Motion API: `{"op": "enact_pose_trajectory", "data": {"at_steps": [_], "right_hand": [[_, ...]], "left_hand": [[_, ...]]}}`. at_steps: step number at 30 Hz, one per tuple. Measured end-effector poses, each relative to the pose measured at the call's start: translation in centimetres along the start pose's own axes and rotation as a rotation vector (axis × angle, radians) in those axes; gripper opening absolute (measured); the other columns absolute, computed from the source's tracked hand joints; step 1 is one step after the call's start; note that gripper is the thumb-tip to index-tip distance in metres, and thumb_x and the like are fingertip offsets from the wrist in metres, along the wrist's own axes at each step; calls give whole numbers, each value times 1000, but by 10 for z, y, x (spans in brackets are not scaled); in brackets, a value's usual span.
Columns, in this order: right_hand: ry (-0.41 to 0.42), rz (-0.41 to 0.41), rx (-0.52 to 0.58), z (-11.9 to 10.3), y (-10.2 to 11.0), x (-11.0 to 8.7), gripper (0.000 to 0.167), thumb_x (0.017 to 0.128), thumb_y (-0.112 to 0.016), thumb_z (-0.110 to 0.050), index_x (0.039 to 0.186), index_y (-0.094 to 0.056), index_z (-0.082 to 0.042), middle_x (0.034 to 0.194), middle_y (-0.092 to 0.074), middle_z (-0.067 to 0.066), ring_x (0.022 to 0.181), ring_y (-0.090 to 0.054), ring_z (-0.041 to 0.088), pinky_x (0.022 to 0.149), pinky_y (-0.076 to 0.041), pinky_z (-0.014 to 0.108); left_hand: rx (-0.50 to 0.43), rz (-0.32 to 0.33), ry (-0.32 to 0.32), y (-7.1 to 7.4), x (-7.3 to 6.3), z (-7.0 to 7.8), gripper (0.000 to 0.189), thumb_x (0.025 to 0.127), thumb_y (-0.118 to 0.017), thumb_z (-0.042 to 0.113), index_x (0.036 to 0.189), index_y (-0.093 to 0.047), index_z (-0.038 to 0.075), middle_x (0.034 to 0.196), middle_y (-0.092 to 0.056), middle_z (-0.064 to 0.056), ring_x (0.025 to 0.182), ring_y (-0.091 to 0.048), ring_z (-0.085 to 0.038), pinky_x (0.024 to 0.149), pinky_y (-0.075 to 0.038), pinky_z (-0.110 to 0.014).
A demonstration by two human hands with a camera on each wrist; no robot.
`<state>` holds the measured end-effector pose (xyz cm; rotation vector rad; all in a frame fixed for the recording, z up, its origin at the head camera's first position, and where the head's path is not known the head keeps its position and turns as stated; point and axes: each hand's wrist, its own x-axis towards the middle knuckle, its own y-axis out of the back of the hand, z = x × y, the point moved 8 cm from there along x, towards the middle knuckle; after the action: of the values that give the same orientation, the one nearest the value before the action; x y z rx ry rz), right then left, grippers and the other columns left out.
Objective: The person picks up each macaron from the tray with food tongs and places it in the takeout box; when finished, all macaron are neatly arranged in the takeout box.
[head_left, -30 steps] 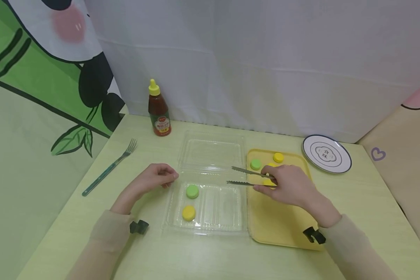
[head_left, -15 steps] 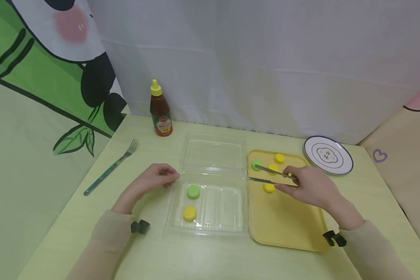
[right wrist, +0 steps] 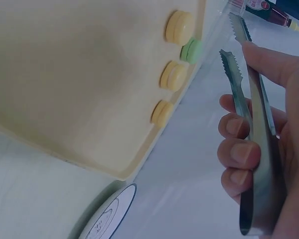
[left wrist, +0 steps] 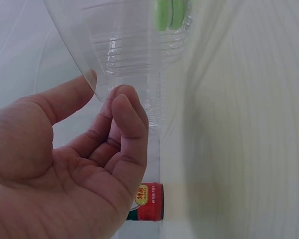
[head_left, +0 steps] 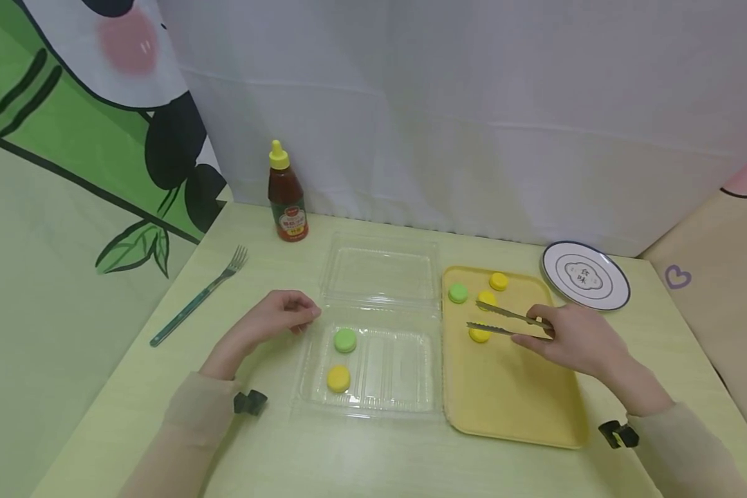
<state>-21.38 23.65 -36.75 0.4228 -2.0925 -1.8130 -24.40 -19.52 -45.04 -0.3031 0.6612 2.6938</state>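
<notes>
Head view: the right grip (head_left: 575, 339) conceals the rear of the tongs (head_left: 512, 315); ahead of that grip, the tongs' arms partly cover two yellow macarons (head_left: 480, 337). Right wrist view: the plate (right wrist: 114, 206), well apart from the grip, is cut by the lower edge, its lettering too small to read. Left wrist view: green macaron (left wrist: 162, 14) beyond the left grip (left wrist: 89, 154), cropped at top; bottle (left wrist: 152, 201) largely hidden behind that grip.

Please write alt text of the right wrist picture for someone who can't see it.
A right hand grips silver metal tongs with serrated tips, spread apart and holding nothing. Nearby, a yellow rectangular tray holds three round yellow macarons and one round green macaron; a blue-rimmed white plate shows below.
</notes>
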Motion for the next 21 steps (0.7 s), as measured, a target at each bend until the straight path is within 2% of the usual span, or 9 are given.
{"op": "enact_pose_trajectory", "data": {"at_steps": [10,21], "right_hand": [[-7,-9,-17,9,-8,-5,39,85,-74,-51,99,-71,-15,57,-41,-12,52,-36,7,49,-29,26],[-16,-49,-17,11,-12,-8,39,86,-73,-52,97,-72,-15,58,-42,-12,52,-37,7,49,-30,27]], "left_hand": [[-5,-9,-6,-1,1,0,30,99,-64,25,113,-64,-2,94,-66,-13,82,-58,-22,77,-50,-34],[8,3,17,0,3,-4,28,99,-64,25,112,-65,0,94,-66,-11,82,-59,-23,78,-51,-33]]}}
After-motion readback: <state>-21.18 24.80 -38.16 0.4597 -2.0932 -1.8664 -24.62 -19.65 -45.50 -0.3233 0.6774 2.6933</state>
